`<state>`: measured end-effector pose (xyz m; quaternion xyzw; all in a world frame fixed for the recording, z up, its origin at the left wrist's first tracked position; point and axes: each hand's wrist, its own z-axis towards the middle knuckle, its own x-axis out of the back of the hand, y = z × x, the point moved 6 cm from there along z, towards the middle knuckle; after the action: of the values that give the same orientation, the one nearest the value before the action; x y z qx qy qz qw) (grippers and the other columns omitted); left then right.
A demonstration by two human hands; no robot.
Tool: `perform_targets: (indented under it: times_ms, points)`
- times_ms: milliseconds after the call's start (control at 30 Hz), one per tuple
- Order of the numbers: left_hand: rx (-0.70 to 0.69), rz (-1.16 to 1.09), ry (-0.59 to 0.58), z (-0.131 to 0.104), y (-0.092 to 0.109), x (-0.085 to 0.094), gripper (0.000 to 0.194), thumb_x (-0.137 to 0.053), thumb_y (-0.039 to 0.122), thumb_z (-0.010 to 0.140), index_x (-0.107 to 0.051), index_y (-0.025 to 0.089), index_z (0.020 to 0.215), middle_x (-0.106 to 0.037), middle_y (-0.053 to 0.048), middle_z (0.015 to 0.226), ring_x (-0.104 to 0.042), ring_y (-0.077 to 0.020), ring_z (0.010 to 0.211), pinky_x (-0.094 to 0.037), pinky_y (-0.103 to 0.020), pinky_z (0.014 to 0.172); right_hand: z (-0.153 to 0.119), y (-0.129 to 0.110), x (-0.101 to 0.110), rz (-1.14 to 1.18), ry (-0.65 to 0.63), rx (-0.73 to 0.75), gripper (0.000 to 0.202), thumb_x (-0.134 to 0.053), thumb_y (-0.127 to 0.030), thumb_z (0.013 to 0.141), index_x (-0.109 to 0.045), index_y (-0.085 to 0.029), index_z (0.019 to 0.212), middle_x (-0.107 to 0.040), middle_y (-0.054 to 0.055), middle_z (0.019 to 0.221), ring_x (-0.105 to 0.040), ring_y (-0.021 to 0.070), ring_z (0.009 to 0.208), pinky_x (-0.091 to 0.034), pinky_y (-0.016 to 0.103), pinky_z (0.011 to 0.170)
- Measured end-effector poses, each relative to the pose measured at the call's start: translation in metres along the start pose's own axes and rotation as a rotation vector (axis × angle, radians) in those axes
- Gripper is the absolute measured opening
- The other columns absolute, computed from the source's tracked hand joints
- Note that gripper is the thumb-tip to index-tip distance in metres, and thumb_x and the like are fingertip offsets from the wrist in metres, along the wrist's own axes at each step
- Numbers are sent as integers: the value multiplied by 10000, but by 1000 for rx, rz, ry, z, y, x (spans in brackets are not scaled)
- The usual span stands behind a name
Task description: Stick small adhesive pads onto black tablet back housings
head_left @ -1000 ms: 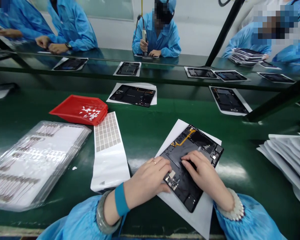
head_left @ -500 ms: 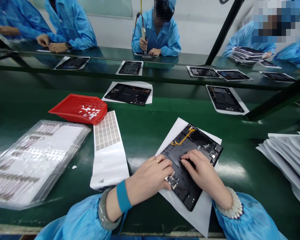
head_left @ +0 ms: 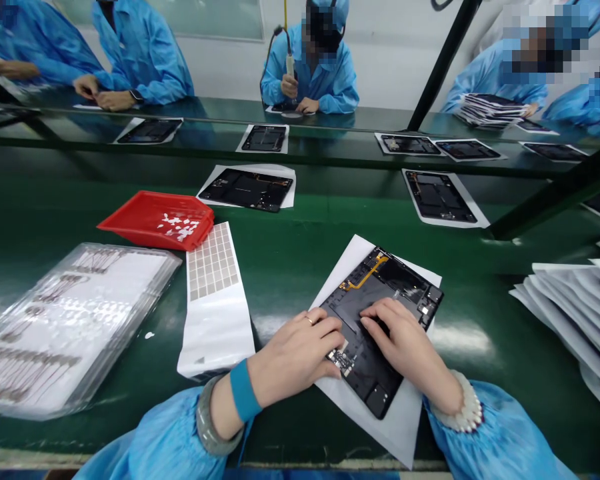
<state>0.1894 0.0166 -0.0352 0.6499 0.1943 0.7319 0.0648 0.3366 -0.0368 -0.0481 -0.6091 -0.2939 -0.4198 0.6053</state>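
Observation:
An opened tablet housing (head_left: 365,363) lies slanted on a white sheet (head_left: 397,437) in front of me. It is black inside, with an orange flex cable (head_left: 364,275) near the top and a small circuit board (head_left: 344,362) at its left edge. My left hand (head_left: 300,347) grips that left edge, fingers curled over it and thumb beside the board. Over the middle of the housing is my right hand (head_left: 403,340), thumb and fingertips brought together. Whatever they pinch, if anything, is too small to see.
On the left are a red tray (head_left: 125,217) with white bits, a sticker sheet (head_left: 215,333) and a clear-wrapped pack of wired parts (head_left: 105,320). More tablet housings (head_left: 247,190) lie beyond. White sheets (head_left: 570,320) are stacked right, near a dark post (head_left: 545,203). Co-workers sit opposite.
The nearer row of tablet housings beyond my hands has shifted a little left. Slightly more of the circuit board shows by my left hand. My right hand keeps nearly the same pose.

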Motion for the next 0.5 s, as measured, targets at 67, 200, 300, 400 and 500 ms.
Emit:
perform_targets:
  times_ms: [67, 200, 300, 400, 500]
  points:
    - [-5, -4, -1, 1, 0, 0, 327, -668, 463, 786, -578, 189, 939, -602, -38, 1044, -498, -232, 982, -412, -336, 791, 0, 1, -1, 9, -6, 4, 186, -445, -309, 933, -603, -221, 890, -625, 58, 916, -563, 209, 862, -450, 368, 800]
    - [4, -71, 1, -1, -2, 4, 340, -658, 479, 785, -576, 186, 937, -593, -43, 1062, -495, -231, 1021, -422, -322, 836, -1, 1, -1, 15, 6, 29, 204, -438, -323, 933, -609, -221, 891, -624, 62, 907, -568, 206, 857, -455, 367, 800]
    - [18, -100, -4, -3, -3, 8, 440, -654, 503, 787, -551, 192, 1081, -579, -61, 1101, -493, -241, 1053, -429, -337, 872, -1, 1, 0, 8, 22, 31, 212, -438, -328, 931, -615, -221, 885, -627, 58, 893, -576, 201, 846, -460, 360, 799]
    - [3, -9, -16, -3, 0, 2, 501, -640, 536, 786, -535, 242, 1177, -565, -66, 1139, -498, -272, 1059, -446, -386, 857, 2, 0, 2, 2, 23, 16, 206, -442, -318, 928, -615, -216, 883, -625, 55, 894, -578, 201, 855, -466, 360, 803]
    - [39, 126, 42, -10, 14, -5, 580, -658, 559, 755, -537, 207, 1200, -567, -97, 1169, -503, -307, 1079, -446, -424, 876, 1, -1, 2, 31, 18, 32, 224, -429, -329, 930, -612, -216, 869, -628, 57, 888, -588, 205, 861, -478, 370, 803]
